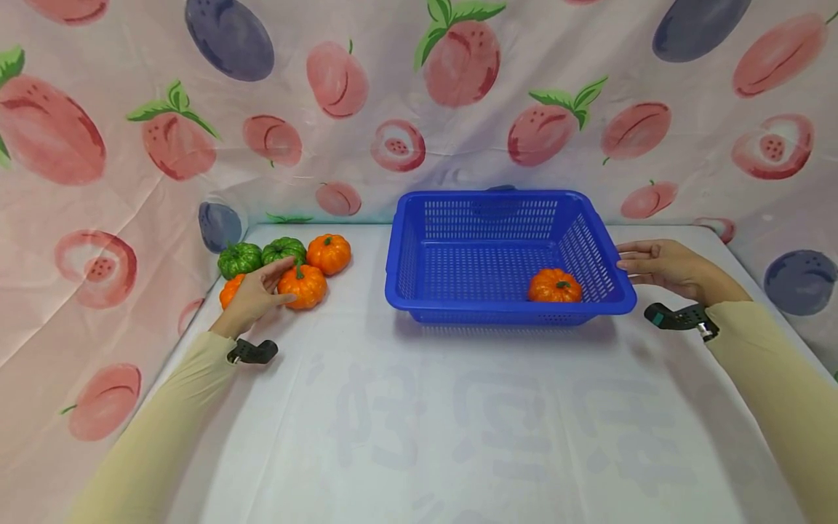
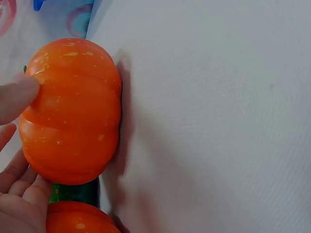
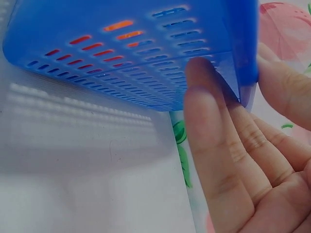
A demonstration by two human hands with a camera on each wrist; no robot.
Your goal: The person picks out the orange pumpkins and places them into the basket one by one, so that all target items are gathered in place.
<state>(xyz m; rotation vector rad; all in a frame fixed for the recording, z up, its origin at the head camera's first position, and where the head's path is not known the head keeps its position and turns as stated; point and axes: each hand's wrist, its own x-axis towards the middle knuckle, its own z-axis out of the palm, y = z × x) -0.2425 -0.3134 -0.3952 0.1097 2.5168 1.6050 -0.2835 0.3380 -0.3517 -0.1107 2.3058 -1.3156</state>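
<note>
Across a white table (image 1: 406,466), left hand (image 1: 252,295) on an orange pumpkin (image 1: 310,285), right hand (image 1: 674,269) at a blue basket (image 1: 504,307)

From the head camera, the left hand curves over the orange pumpkin at the table's far left, its thumb on the near side. Just behind are a left green pumpkin (image 1: 237,260), a right green pumpkin (image 1: 281,249) and a rear orange pumpkin (image 1: 330,255); a half-hidden orange pumpkin (image 1: 230,291) shows beyond the wrist. Right of centre stands the blue basket, slotted and upright, with a lone orange pumpkin (image 1: 555,286) in its near right corner. The right hand meets its right rim, fingers extended. Each wrist carries a black mount, and a fruit-print cloth (image 1: 366,145) hangs behind.

From the left wrist camera, the left hand holds the orange pumpkin, thumb on one face and fingers against another side, the gap only as wide as the fruit. Green skin and part of another orange pumpkin show below it.

From the right wrist camera, the right hand lies loosely spread, nearly straight fingers against the basket's outer wall under the rim, thumb beside the rim's edge; how firmly it presses cannot be told. Orange shows through the slots.
</note>
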